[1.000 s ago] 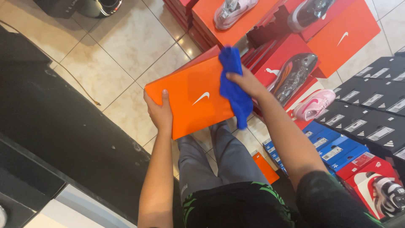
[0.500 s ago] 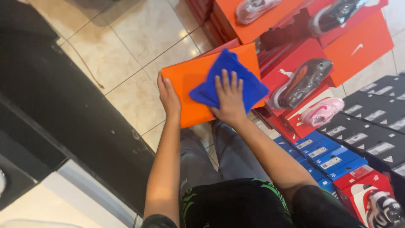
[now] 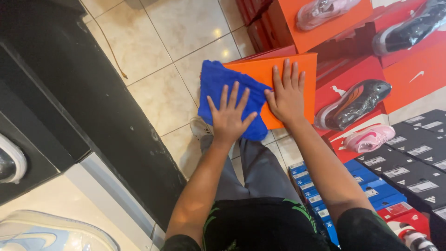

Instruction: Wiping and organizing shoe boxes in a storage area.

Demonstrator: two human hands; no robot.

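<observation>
Flatly held in front of the person's legs, the orange shoebox (image 3: 297,74) sits in mid-air above the tiled floor (image 3: 162,93), its broad lid facing up toward the camera. A blue cloth (image 3: 220,86) is draped over the box's left end and hangs a little past its near edge. The left hand (image 3: 228,116) lies spread on the cloth, fingers splayed and palm down, pressing the fabric against the lid rather than gripping it; that flat press looks suited to rubbing the surface of the lid. The right hand (image 3: 288,95) is likewise open and flat, fingers together and pointing away, resting straight on the bare orange lid just beside the cloth, which seems to steady the box against the push of the other hand. What carries the box from below cannot be seen; it may rest on the person's knees, which are hidden under it.

Below the box show grey trousers (image 3: 260,172) and one light shoe (image 3: 200,126) on the tile. To the right, stacked orange and red boxes (image 3: 399,69) carry display sneakers: a black one (image 3: 355,102), a pink one (image 3: 369,137) and a pale one (image 3: 325,7). Nearer lie black boxes (image 3: 409,172) and blue boxes (image 3: 320,190). On the left runs a dark ledge (image 3: 83,107).
</observation>
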